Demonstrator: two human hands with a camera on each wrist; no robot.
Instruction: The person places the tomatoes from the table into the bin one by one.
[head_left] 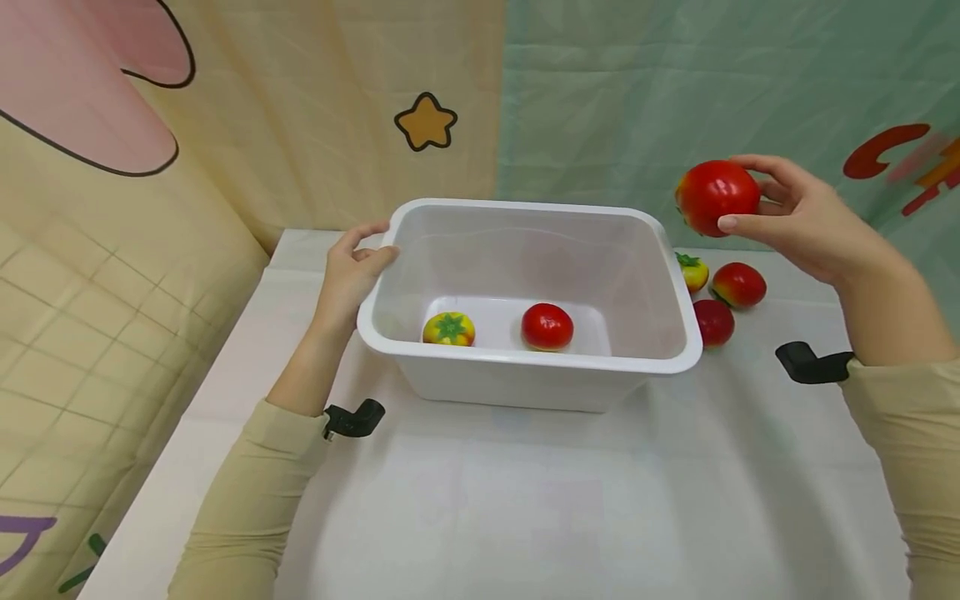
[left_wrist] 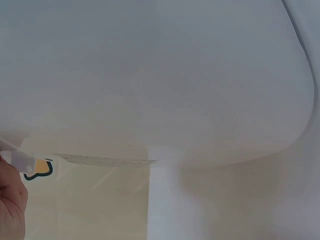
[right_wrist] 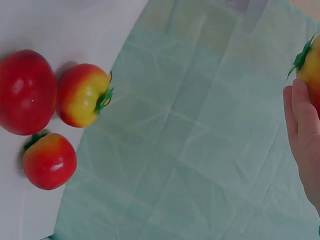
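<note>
A red tomato (head_left: 717, 197) with a yellowish side is in my right hand (head_left: 813, 217), held up above the table's back right. In the right wrist view, its yellow side and green leaves show at the right edge, with the fingers (right_wrist: 302, 112) against it. A white plastic tub (head_left: 517, 357) stands in the middle of the table, and my left hand (head_left: 351, 279) grips its left rim. Inside lie a yellow tomato (head_left: 449, 329) with a green leafy top and a red tomato (head_left: 547, 326). The left wrist view mostly shows the tub's outer wall (left_wrist: 150, 85).
Right of the tub, three more tomatoes lie close together: a dark red one (head_left: 714, 323), a red one (head_left: 739, 285) and a yellow one (head_left: 693, 272), partly behind the rim. A printed curtain (head_left: 585, 100) hangs behind the white-covered table (head_left: 487, 500).
</note>
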